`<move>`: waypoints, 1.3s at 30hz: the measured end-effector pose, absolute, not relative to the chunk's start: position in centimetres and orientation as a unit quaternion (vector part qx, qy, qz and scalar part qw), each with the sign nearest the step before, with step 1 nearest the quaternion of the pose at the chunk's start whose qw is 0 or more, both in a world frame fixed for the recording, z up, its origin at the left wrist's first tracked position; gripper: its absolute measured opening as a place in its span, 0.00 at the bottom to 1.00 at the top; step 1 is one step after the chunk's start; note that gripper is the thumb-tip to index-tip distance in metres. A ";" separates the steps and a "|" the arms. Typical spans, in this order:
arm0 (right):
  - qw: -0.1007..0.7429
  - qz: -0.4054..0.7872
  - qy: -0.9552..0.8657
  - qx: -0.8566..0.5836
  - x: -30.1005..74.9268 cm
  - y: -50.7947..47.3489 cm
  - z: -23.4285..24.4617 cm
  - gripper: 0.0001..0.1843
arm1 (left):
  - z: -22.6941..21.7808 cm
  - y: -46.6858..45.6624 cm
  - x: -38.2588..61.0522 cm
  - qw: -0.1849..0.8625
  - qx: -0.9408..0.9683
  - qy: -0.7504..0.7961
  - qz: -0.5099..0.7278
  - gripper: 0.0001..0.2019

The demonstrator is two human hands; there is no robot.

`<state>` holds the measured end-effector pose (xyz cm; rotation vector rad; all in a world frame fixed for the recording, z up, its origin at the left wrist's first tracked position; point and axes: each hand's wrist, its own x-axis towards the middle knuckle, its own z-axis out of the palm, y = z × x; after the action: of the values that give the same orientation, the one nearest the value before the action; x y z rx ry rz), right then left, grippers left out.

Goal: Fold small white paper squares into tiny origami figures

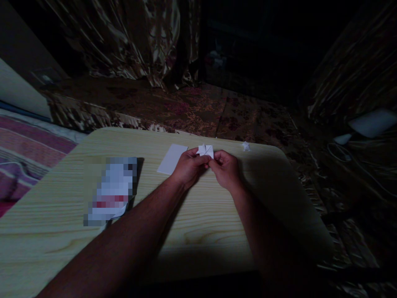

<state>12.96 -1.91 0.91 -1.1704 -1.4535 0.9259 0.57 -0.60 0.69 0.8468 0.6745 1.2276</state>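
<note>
Both of my hands meet over the far middle of a light wooden table [192, 231]. My left hand [187, 167] and my right hand [226, 167] are closed in a pinch on a small folded white paper piece [205, 150] held between them, just above the tabletop. A flat white sheet of paper [170, 159] lies on the table directly left of my left hand. A tiny folded white paper shape [245, 145] rests near the table's far right edge, apart from my hands.
A blurred white and red packet [111, 190] lies on the left part of the table. Patterned carpet [198, 107] and shiny curtains [133, 37] lie beyond. A striped cloth [25, 153] is at left; white cables [344, 153] and a white device [372, 122] are at right.
</note>
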 end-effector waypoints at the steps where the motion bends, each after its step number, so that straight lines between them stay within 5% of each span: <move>1: 0.506 0.386 -0.601 -0.483 13.0 -1.9 0.9 0.04 | 0.7 -0.6 0.6 0.686 0.371 0.299 0.550 0.06; 30: 0.510 0.393 -0.582 -0.497 13.0 -1.8 0.9 0.05 | 0.6 -0.7 0.8 0.687 0.378 0.307 0.540 0.04; 39: 0.493 0.393 -0.588 -0.507 13.3 -1.3 0.5 0.04 | 0.2 -0.2 0.7 0.608 0.410 0.367 0.573 0.14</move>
<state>13.35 -1.33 0.53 -1.2292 -1.4269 0.9547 0.71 -0.23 0.18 0.9470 0.8483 1.3233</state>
